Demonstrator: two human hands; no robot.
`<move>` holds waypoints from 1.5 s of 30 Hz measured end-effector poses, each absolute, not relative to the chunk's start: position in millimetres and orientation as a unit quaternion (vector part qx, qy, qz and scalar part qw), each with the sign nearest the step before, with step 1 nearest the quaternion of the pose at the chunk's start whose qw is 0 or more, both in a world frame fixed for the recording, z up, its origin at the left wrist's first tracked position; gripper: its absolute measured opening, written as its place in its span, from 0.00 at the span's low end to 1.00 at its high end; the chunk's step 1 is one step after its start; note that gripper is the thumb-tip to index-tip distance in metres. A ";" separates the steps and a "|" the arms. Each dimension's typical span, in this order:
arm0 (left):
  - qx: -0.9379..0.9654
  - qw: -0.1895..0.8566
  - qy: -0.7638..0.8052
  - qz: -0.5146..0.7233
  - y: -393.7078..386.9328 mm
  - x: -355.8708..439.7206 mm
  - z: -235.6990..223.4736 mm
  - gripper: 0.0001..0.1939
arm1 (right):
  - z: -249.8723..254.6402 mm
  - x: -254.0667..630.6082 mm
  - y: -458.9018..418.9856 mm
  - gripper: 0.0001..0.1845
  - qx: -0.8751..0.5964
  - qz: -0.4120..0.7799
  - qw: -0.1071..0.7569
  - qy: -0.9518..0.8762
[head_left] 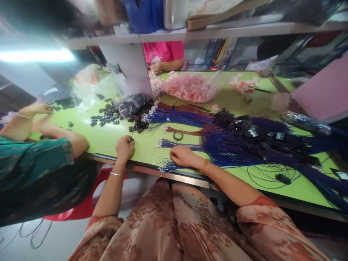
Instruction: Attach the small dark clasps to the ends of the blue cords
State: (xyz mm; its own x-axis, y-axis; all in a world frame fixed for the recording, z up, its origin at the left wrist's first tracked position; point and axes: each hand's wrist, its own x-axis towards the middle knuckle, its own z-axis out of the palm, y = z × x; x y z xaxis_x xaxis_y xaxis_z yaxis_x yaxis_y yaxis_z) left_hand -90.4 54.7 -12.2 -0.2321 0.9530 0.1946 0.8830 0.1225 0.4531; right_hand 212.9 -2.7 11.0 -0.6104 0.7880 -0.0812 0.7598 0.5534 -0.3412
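My left hand (125, 148) is closed on a small black plastic connector (131, 140), which shows at the fingertips just above the green table. To its right, my right hand (185, 156) rests with curled fingers among the wires; whatever it grips, if anything, is hidden. A blue wire bundle with metal-tipped ends (166, 166) lies just below and left of that hand. Above it runs another blue-purple bundle (170, 143). Loose black connectors (108, 114) are scattered beyond my left hand, close to a dark plastic bag of more connectors (136, 104).
A roll of tape (178, 136) lies beyond my right hand. Tangled blue wires (223, 145) with black connectors spread rightward. A bag of pink pieces (190, 87) sits behind. One co-worker's arms (35, 110) reach in at left; another person in pink (164, 56) sits opposite. A shelf (206, 35) hangs overhead.
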 end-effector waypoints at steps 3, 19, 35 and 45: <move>0.567 0.219 0.713 0.349 47.3 -75.9 -19.0 0.16 | 13.7 210.9 -5.5 0.11 -0.433 0.145 0.016 -0.889; 0.278 0.717 0.434 0.470 -6.0 -6.1 3.0 0.20 | 27.0 210.3 0.8 0.05 -0.416 0.384 0.285 -0.773; 0.409 0.649 0.464 0.442 -23.1 14.7 12.7 0.16 | 23.4 205.7 -8.8 0.08 -0.435 0.475 0.371 -0.669; 0.267 0.731 0.388 0.494 -25.6 30.6 9.4 0.22 | 18.9 206.8 -12.9 0.08 -0.453 0.444 0.390 -0.667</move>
